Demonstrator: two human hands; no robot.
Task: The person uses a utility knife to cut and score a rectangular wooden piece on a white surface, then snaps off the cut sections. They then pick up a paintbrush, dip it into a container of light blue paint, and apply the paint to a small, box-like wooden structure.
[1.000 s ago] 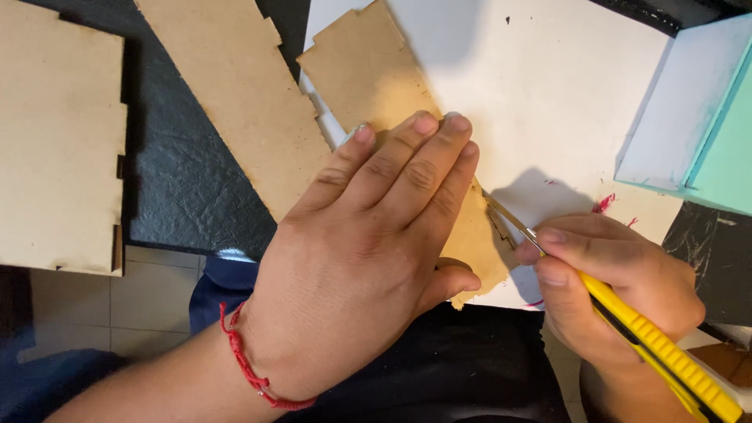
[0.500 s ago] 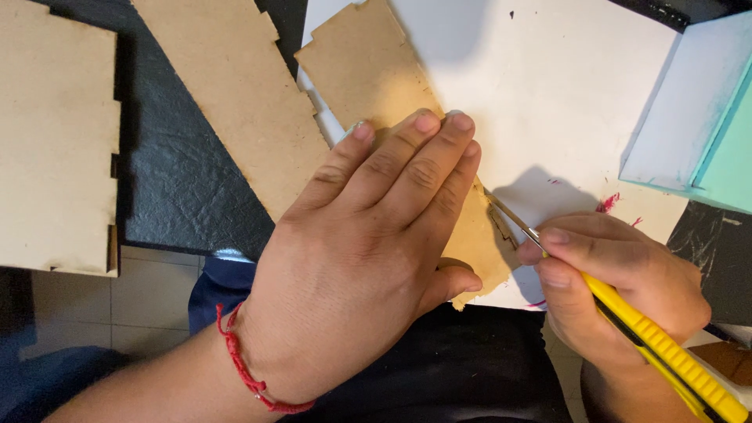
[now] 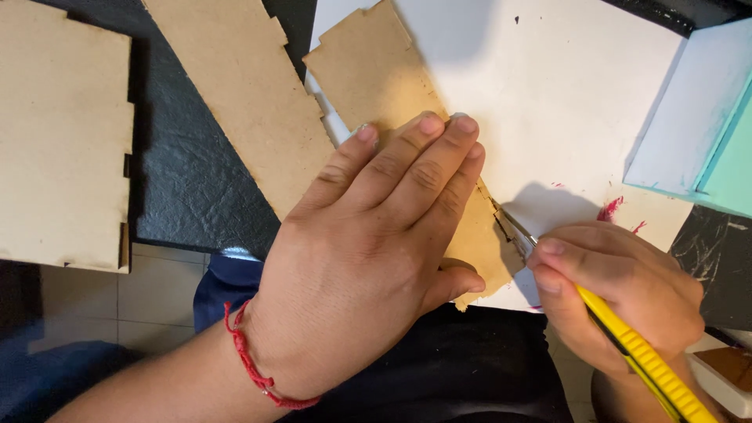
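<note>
**Knife at the panel's edge, much of it under my hands**

Fingers of my left hand [image 3: 368,258] lie flat and close together on the notched panel [image 3: 384,86], pressing it to the white sheet [image 3: 548,94]. That hand covers the panel's whole lower half; only its upper end and a strip along its right edge show. My right hand [image 3: 619,301] has its fingers clamped on the yellow knife [image 3: 642,364], which runs off the bottom edge of the view. The blade [image 3: 513,227] pokes out past my fingertips and meets the panel's right edge; the very tip is thin and in shadow, so I cannot tell how deep it sits.

A second panel [image 3: 243,94] lies just left of the first, its top cut off by the frame, resting on a black mat [image 3: 188,188]. A third panel [image 3: 63,133] lies at far left, its left side out of view. At upper right stands a box [image 3: 681,117] with white and teal faces, only a corner of it visible. Red smears [image 3: 609,210] mark the sheet below it. A small brown-and-white thing [image 3: 724,376] at lower right is too cut off to make out. A red cord [image 3: 254,372] circles my left wrist. Nothing here carries a label I can see.
</note>
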